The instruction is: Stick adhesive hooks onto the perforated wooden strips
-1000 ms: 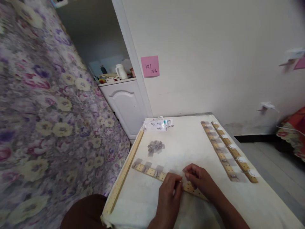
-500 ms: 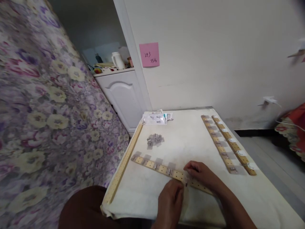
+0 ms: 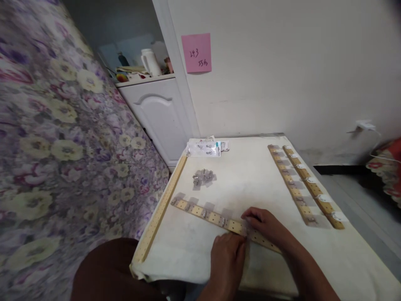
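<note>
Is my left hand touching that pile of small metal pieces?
Apart. The head view shows pale cloth and a holed strip between your left hand and the pile.

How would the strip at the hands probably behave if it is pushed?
The strip is probably stiff, as it looks straight. It may be light, being narrow and pierced by many holes. Lying flat on the cloth, it seems apt to slide rather than roll.

On my feed I'm seeing pale yellow with dark dots on the middle strip [image 3: 233,226]. The table [image 3: 244,179] is showing off-white, the floral curtain [image 3: 46,167] is blooming in purple, pink and cream (a busy print), and the paper note [image 3: 196,54] is showing pink.
</note>
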Tool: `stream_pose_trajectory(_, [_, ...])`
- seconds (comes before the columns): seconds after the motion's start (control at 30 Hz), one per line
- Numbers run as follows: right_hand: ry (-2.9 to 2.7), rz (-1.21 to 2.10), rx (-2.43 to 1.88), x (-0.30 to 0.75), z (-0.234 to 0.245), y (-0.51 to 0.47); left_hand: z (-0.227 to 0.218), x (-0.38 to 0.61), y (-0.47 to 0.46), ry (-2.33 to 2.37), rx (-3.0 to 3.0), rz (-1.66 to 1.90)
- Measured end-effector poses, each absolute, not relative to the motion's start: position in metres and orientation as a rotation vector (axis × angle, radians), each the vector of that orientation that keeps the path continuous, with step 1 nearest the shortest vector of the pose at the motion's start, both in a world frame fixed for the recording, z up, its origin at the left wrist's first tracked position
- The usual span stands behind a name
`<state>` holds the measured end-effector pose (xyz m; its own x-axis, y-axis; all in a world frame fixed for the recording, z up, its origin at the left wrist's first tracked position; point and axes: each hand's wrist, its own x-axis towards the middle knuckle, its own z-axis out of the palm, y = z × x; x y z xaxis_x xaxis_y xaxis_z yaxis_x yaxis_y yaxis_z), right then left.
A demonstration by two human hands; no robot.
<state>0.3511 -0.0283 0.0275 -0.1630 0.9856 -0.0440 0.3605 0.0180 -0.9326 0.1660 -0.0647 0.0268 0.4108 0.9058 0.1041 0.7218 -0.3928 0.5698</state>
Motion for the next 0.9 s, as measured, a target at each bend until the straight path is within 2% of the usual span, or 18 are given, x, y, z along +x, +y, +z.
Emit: stream_pose_trajectory(0.9, [-1.637,1.063,-1.546,0.344,0.0246,-0.0258,0.027,0.1681,-0.0685,1.422,2.275,0.518])
